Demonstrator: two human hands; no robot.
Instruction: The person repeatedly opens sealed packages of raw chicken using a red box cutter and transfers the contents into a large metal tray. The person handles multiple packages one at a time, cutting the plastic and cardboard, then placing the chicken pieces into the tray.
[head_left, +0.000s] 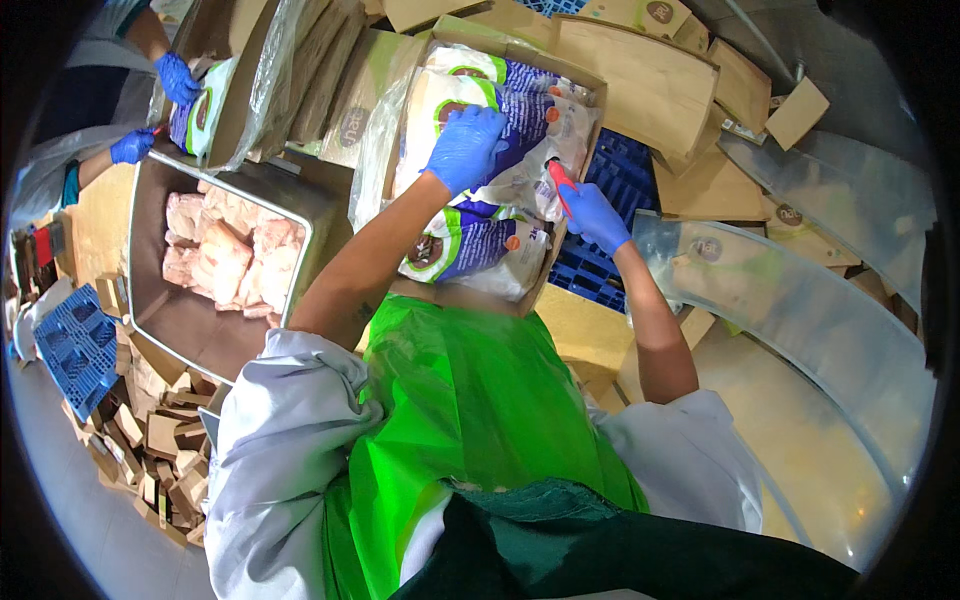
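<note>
Before me an open cardboard box (540, 294) holds several printed plastic bags in white, purple and green. My left hand (466, 150), in a blue glove, has its fingers curled on the middle plastic bag (525, 124). In my blue-gloved right hand (596, 217) is a red-handled cutting tool (560, 184). Its tip meets the clear end of that bag at a small dark spot; the blade is hidden. Nearer me lies another plastic bag (476, 244), and a further bag (465, 60) lies at the far side.
To the left, a metal bin (172, 319) contains pale pink raw meat pieces (225, 251). Beyond it, a co-worker's gloved hands (178, 79) are at another bag. Blue plastic pallets (619, 176), flattened cardboard (637, 75), clear curved panels (787, 270) and heaped cartons (161, 442) surround me.
</note>
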